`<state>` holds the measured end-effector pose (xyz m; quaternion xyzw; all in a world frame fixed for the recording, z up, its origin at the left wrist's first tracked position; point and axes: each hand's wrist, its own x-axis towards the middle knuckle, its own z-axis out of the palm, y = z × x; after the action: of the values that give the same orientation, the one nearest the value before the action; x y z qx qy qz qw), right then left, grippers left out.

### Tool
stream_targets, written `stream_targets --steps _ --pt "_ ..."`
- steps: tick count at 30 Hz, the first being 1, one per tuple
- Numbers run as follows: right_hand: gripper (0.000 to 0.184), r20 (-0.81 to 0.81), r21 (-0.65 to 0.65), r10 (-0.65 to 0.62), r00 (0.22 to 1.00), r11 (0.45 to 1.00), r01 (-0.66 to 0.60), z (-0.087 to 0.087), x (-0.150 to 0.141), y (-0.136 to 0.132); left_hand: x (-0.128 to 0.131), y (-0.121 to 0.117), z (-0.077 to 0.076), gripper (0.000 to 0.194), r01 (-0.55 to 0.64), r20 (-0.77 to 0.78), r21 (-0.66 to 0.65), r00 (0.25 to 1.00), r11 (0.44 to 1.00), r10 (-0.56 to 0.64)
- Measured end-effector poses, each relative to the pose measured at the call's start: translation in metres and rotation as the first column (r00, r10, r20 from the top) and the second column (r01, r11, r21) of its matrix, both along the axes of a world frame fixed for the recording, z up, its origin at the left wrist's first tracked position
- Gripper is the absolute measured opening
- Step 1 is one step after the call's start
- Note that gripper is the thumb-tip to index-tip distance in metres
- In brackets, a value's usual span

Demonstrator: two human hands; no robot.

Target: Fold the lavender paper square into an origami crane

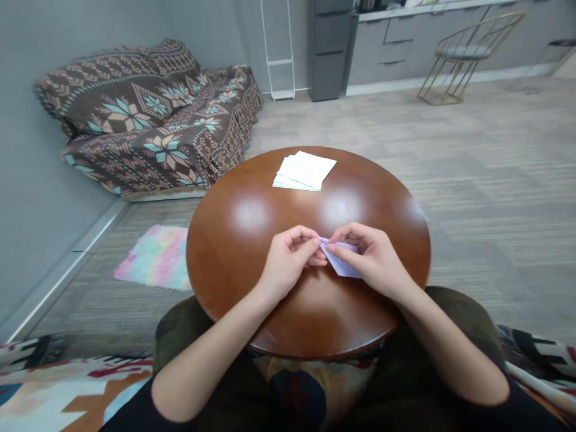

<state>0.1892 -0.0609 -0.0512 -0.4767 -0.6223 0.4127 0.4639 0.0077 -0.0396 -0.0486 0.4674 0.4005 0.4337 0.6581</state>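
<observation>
A folded piece of purple paper [342,268] is held between my two hands, just above the near half of a round brown table [234,270]. My left hand [292,255] pinches its narrow left tip between thumb and fingers. On the other side, my right hand [366,252] grips the paper close to the same tip, its thumb lying across the near face and hiding part of it. Farther back on the tabletop lies a loose, fanned stack of white paper sheets [308,170], apart from both hands.
Beyond the table at left stands a sofa under a patterned cover [166,120]. A pastel fluffy rug [155,258] lies on the floor at left. Toward the back are a grey fridge [330,54], kitchen cabinets [369,57] and a gold wire chair [463,54].
</observation>
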Motion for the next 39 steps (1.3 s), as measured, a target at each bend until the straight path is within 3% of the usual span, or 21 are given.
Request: stream_targets --steps 6,10,16,22,25,28,32,35,39 --pt "0.009 0.034 0.014 -0.005 0.999 1.000 0.004 0.004 -0.004 -0.002 0.001 0.001 -0.001 0.020 0.006 -0.002 0.029 1.000 1.000 -0.006" --pt "0.006 0.104 0.127 -0.054 0.993 0.991 0.041 0.007 -0.010 -0.002 0.004 0.000 0.000 0.019 -0.007 -0.023 0.085 1.000 0.996 0.009" --pt "0.009 0.327 0.427 -0.216 0.920 0.902 0.060 0.008 -0.018 -0.003 0.007 -0.002 0.006 0.016 -0.067 -0.040 0.151 0.996 0.986 0.073" --pt "0.010 0.427 0.519 -0.245 0.870 0.855 -0.014 0.004 -0.020 -0.004 0.006 -0.004 0.005 0.013 -0.096 -0.035 0.173 0.994 0.980 0.103" --pt "0.010 0.383 0.557 -0.223 0.897 0.830 -0.032 0.004 -0.020 -0.004 0.004 -0.003 0.002 0.014 -0.102 -0.010 0.192 0.994 0.976 0.106" --pt "0.010 0.246 0.450 -0.120 0.962 0.893 -0.004 0.008 -0.018 -0.004 0.002 -0.002 0.002 0.014 -0.067 -0.006 0.217 0.998 0.974 0.070" --pt "0.007 -0.042 0.098 0.012 0.999 0.995 -0.007 0.014 -0.012 -0.003 -0.001 -0.002 0.005 0.014 -0.007 -0.013 0.268 1.000 0.963 0.011" --pt "0.014 -0.120 -0.079 0.076 0.990 0.993 -0.085 0.017 -0.008 -0.002 -0.001 -0.003 0.007 0.013 -0.002 -0.001 0.293 1.000 0.956 0.002" --pt "0.018 -0.160 -0.160 0.108 0.981 0.978 -0.134 0.016 -0.005 -0.001 -0.001 -0.003 0.006 0.013 0.004 0.012 0.276 1.000 0.961 -0.007"
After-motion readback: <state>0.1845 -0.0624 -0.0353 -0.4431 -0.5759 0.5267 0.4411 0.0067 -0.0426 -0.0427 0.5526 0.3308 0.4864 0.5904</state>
